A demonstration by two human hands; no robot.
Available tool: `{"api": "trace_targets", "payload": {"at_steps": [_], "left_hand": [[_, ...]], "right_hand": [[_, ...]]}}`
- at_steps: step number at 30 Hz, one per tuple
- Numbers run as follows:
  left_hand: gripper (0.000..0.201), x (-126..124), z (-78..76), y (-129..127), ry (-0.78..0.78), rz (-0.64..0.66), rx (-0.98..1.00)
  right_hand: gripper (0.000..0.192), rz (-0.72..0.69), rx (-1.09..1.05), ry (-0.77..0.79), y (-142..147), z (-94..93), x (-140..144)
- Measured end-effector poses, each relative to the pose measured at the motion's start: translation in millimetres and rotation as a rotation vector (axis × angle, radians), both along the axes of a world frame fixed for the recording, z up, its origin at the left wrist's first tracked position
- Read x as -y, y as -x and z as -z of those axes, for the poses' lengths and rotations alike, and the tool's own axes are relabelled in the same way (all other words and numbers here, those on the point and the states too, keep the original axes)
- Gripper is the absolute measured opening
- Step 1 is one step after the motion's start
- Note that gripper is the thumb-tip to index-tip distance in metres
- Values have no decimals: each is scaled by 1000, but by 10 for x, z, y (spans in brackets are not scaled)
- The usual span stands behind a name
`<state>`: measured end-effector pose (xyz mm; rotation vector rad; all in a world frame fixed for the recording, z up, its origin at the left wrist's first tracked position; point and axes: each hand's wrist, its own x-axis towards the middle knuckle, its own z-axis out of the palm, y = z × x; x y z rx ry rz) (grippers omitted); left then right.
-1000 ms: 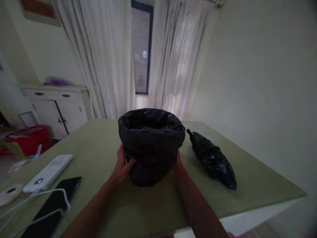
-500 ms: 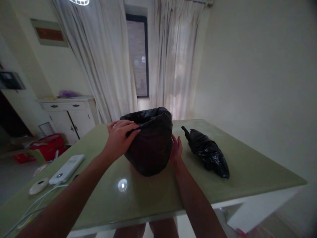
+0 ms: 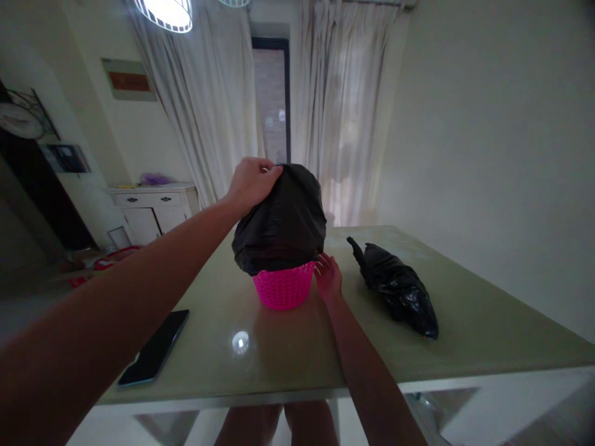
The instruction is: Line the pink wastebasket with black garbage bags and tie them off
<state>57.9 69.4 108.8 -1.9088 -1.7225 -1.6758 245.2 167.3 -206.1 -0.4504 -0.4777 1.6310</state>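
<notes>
Pinching with the left hand [image 3: 253, 183] the top of the black bag [image 3: 290, 217], draped over the pink basket [image 3: 283, 290] upright on the green table [image 3: 209, 359]. Loosely spreading the right hand [image 3: 329, 279] at the basket's right side — cannot tell if touching — near a bundled bag [image 3: 400, 288].

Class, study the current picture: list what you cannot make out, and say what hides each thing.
All in the head view:
- The upper part and inside of the pink basket: covered by the black bag that the left hand grips.
- Whatever the other black bag may hold: its dark plastic hides it.
- Part of the dark phone's left side: behind the left forearm.
- The bright lamp's top: cut off by the upper edge.
</notes>
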Motion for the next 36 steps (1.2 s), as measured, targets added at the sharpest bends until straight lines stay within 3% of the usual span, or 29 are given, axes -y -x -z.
{"api": "trace_targets", "payload": {"at_steps": [2, 5, 8, 10, 12, 13, 15, 18, 20, 23, 27, 31, 36], "left_hand": [[30, -63, -71, -52, -4, -27, 73], [28, -176, -125, -22, -32, 34, 216], [17, -289, -32, 105, -26, 101, 291], [11, -345, 92, 189, 110, 151, 291], [27, -389, 199, 244, 215, 233, 290], [36, -408, 229, 263, 191, 264, 283], [52, -439, 235, 297, -20, 261, 241], [70, -441, 186, 415, -342, 113, 97], [79, -395, 203, 573, -425, -29, 13], [81, -267, 362, 908, -463, -215, -3], [72, -36, 668, 1317, -386, -379, 48], [60, 209, 865, 1537, -280, -573, 23], [61, 418, 1061, 1732, 79, -757, -54]], "right_hand": [[30, -9, 22, -37, 17, 20, -9], [33, 10, 41, -64, 37, 42, -20], [34, 28, 62, -69, 56, 61, -21], [37, 38, 75, -103, 72, 71, -17], [40, 51, 88, -132, 92, 73, -12], [42, 56, 95, -138, 102, 71, -11], [45, 63, 113, -133, 119, 62, -11], [48, 71, 126, -126, 131, 50, -14], [49, 76, 129, -129, 132, 54, -18], [50, 80, 152, -138, 133, 74, -29], [55, 81, 181, -129, 144, 92, -49], [58, 78, 230, -144, 139, 128, -62], [60, 128, 503, -220, 113, 276, -69]]}}
